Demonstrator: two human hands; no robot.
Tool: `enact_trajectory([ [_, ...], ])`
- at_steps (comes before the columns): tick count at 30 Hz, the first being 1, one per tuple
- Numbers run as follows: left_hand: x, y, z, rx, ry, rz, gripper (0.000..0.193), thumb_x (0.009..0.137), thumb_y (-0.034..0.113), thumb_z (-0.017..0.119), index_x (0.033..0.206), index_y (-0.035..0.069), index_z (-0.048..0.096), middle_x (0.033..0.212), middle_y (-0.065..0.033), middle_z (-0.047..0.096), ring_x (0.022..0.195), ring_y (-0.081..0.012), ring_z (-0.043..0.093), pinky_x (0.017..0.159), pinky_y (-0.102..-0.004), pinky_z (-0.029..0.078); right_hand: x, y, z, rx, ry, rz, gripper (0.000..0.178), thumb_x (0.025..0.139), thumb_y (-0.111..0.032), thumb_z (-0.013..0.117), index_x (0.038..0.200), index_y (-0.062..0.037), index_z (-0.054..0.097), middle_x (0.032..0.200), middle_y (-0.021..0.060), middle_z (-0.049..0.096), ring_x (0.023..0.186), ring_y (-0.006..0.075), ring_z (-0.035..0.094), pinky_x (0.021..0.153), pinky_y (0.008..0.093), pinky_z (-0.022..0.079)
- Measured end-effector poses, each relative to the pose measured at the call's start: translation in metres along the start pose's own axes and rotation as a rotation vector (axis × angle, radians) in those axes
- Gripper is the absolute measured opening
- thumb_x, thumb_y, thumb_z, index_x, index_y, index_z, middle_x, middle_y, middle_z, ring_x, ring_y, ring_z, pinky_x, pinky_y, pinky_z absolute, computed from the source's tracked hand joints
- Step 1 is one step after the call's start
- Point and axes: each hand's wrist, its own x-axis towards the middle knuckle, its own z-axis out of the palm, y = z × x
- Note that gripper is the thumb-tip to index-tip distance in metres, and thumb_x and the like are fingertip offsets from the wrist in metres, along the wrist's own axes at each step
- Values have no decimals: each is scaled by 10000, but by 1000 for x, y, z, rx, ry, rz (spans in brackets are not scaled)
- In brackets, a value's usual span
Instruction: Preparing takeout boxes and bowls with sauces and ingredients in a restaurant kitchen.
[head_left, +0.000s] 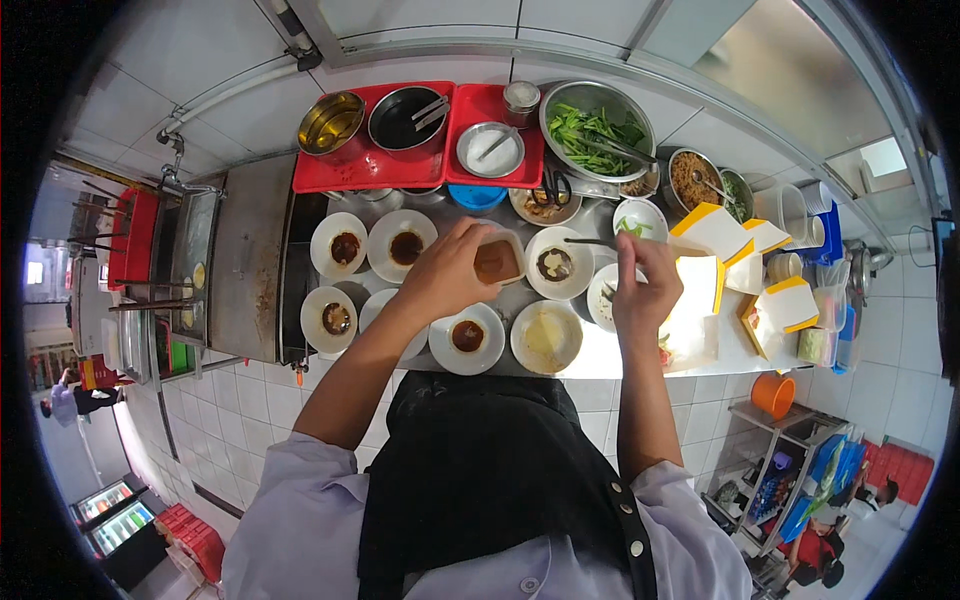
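"Right in front of the sauce bowl (540, 286), on your side, sits a yellow-smeared bowl (520, 332). It looks parked there so both stay within your easy reach."

"And what are your hands doing around the sauce bowl?"

"Your left hand (443, 272) grips a squarish tub (515, 243) just to its left, fingers closed on the tub's side. You likely keep it that near so the gap between them stays short. Its open mouth faces up; so nearly square, it shows no clear long axis. Your right hand (645, 285), off to the sauce bowl's right, pinches a thin dark utensil (592, 241)."

"Which way does the utensil point?"

"Its long axis runs left to right, free tip leftward above the sauce bowl's far side. Whether it touches the rim, I cannot tell."

"And farther from you?"

"Beyond the sauce bowl, to its left, lies a red tray (330, 178); beyond and slightly right, a metal bowl (622, 100) of greens (585, 130). Both are probably set back to leave you working room."
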Motion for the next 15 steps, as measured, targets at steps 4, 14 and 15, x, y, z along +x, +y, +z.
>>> enact_trajectory([
  [4, 15, 23, -35, -23, 16, 86, 777, 732, 226, 891, 1404, 46, 546, 1378, -137, 556, 1303, -339, 578, 1091, -432, 483, 29, -30, 28, 303, -21, 274, 115, 938, -98, 792, 993, 2, 801, 823, 85, 743, 714, 111, 653, 678, 264, 513],
  [14, 109, 9, -113, 88, 96, 193, 794, 757, 293, 872, 1409, -23, 548, 1389, -198, 560, 1294, -345, 595, 1099, -405, 487, 67, -50, 79, 363, -124, 156, 212, 978, -153, 748, 1129, -4, 756, 950, 100, 707, 720, 157, 645, 648, 288, 508],
  [15, 122, 2, -119, 96, 112, 195, 794, 757, 293, 872, 1409, -23, 548, 1389, -198, 560, 1294, -345, 595, 1099, -405, 487, 65, -50, 74, 417, -116, 186, 206, 987, -149, 737, 1136, -7, 747, 970, 99, 688, 727, 153, 643, 645, 280, 503],
])
